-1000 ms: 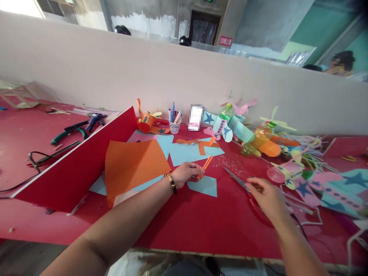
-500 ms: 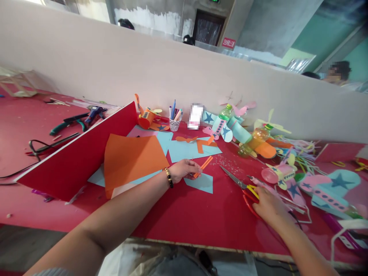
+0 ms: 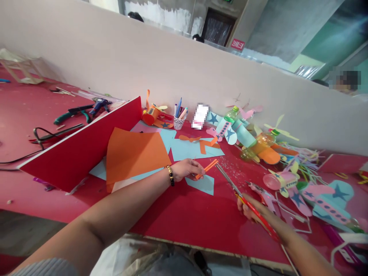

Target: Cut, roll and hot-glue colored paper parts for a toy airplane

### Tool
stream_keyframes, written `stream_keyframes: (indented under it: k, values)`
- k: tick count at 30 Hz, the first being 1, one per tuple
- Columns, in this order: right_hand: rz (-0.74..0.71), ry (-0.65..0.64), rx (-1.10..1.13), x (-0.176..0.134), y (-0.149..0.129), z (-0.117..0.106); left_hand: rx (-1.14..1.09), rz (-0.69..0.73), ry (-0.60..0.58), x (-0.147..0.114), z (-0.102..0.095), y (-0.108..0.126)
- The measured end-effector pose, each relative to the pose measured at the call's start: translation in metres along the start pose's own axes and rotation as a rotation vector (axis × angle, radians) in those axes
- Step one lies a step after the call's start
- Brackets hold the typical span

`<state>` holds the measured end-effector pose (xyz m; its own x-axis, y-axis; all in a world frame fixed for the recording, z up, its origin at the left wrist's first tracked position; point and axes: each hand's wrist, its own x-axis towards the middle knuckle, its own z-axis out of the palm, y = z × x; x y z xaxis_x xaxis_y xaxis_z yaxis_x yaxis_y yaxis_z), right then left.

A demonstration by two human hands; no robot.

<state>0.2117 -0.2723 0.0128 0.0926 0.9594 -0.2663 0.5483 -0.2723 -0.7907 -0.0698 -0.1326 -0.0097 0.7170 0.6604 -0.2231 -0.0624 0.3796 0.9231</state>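
My left hand (image 3: 188,170) is closed on narrow orange paper strips (image 3: 211,166), pinched so their ends stick out to the right. Scissors (image 3: 255,212) with red and yellow handles are gripped by my right hand (image 3: 245,208); the blade tips reach the far end of the strips. Whether the blades touch the paper I cannot tell. Under the left fingers lies a light-blue paper piece (image 3: 202,185). A large orange paper sheet (image 3: 136,153) rests to the left of that hand, over other blue sheets. Orange paper cut-outs (image 3: 207,145) lie beyond on a blue sheet (image 3: 184,149).
A red divider board (image 3: 83,147) stands at left, with pliers (image 3: 71,115) behind it. At the back are a pen cup (image 3: 178,122) and a phone (image 3: 200,116). Bottle-and-paper airplanes (image 3: 264,143) and a pink glue gun (image 3: 266,195) lie on the right. The table's front edge (image 3: 212,249) is near.
My right hand has moved left and turned the scissors, bringing their tips to the orange strips. The left hand still holds the strips, now slightly more level. The view has shifted slightly.
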Motion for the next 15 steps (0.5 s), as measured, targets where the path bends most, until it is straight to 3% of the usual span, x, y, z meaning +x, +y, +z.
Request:
stream_keyframes:
  k: [8, 15]
  values:
    - [0.042, -0.208, 0.083, 0.003, -0.025, 0.013, 0.02, -0.009, -0.008, 0.0, 0.001, -0.002]
    - [0.147, -0.228, 0.067, 0.003, -0.019, 0.015, 0.043, -0.015, -0.005, -0.002, 0.003, -0.001]
